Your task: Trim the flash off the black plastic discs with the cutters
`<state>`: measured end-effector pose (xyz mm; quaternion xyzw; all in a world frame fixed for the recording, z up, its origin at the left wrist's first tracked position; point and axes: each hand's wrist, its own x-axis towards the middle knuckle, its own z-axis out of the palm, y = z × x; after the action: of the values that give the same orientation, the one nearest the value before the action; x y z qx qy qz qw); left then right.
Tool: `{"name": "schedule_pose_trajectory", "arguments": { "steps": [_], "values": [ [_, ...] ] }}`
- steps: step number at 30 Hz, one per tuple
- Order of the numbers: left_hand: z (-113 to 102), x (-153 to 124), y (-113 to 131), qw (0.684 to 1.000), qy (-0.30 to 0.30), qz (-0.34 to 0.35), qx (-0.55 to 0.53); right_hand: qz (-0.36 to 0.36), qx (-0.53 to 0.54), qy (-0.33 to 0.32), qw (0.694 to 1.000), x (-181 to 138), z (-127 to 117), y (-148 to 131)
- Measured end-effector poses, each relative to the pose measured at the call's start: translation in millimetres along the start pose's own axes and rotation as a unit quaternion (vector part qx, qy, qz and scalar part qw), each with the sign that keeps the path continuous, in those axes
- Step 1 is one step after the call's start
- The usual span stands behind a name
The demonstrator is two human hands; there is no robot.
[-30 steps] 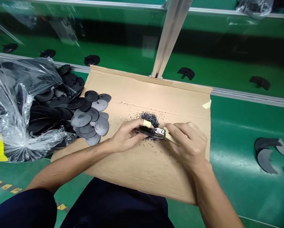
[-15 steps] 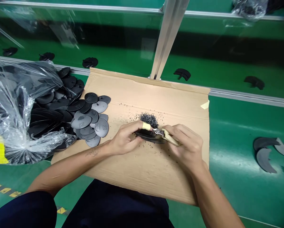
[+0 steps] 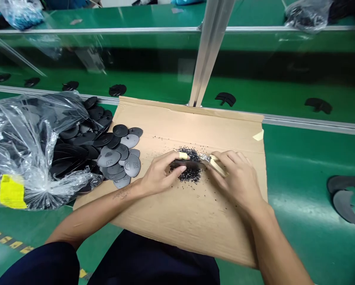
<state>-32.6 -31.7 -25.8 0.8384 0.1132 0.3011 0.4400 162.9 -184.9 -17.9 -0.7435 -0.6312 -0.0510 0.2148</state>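
Note:
My left hand (image 3: 162,170) pinches a thin black plastic disc (image 3: 189,163) edge-on between thumb and fingers; yellow tape wraps one fingertip. In my right hand (image 3: 239,174) are cutting pliers (image 3: 214,161) with cream handles, their metal jaws just right of the disc and apart from it as far as I can see. Beneath the disc lies a pile of small black scraps (image 3: 192,175) on a cardboard sheet (image 3: 171,213). Left of my left hand, several loose black and grey oval discs (image 3: 109,159) overlap on the cardboard.
A clear plastic bag (image 3: 32,130) full of black discs lies open at the left, with a yellow label (image 3: 12,191). Behind the cardboard stand a clear panel and a metal post (image 3: 210,55). Curved grey pieces (image 3: 345,206) lie on the green table (image 3: 296,158) at right.
The pliers have come away from the disc to the right. My left hand has turned the disc more edge-on, uncovering more scraps. The whole view has shifted slightly.

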Motion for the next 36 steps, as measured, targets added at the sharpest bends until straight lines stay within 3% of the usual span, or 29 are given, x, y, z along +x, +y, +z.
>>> {"name": "schedule_pose_trajectory", "arguments": {
  "steps": [5, 10, 14, 16, 19, 22, 26, 29, 32, 36],
  "values": [
    [1, 8, -6, 0.970, 0.043, -0.152, -0.182, 0.045, -0.082, -0.016, 0.995, -2, 6, 9],
    [4, 12, -7, 0.960, 0.038, -0.172, -0.219, 0.033, 0.013, -0.005, 0.999, -1, 0, -1],
    [8, 9, 3, 0.984, -0.043, -0.097, -0.144, 0.006, 0.190, 0.044, 0.981, 2, -8, -22],
    [6, 12, 9, 0.989, -0.091, -0.046, -0.110, -0.011, 0.230, 0.072, 0.970, 2, -8, -28],
    [-7, 30, 17, 0.987, -0.144, -0.002, -0.073, -0.067, 0.199, 0.127, 0.970, 3, -6, -30],
    [-26, 58, 23, 0.971, -0.237, -0.002, -0.038, -0.121, 0.111, 0.174, 0.971, 4, -4, -26],
    [-36, 89, 27, 0.924, -0.379, -0.039, -0.042, -0.140, 0.047, 0.192, 0.970, 2, -5, -26],
    [-39, 102, 28, 0.900, -0.434, -0.033, 0.006, -0.126, 0.050, 0.199, 0.971, -2, -3, -29],
    [-54, 120, 24, 0.897, -0.418, 0.010, 0.144, -0.090, 0.066, 0.216, 0.970, -4, 0, -30],
    [-89, 166, 3, 0.876, -0.272, -0.071, 0.393, -0.073, 0.074, 0.216, 0.971, -6, 3, -30]
  ]
}}
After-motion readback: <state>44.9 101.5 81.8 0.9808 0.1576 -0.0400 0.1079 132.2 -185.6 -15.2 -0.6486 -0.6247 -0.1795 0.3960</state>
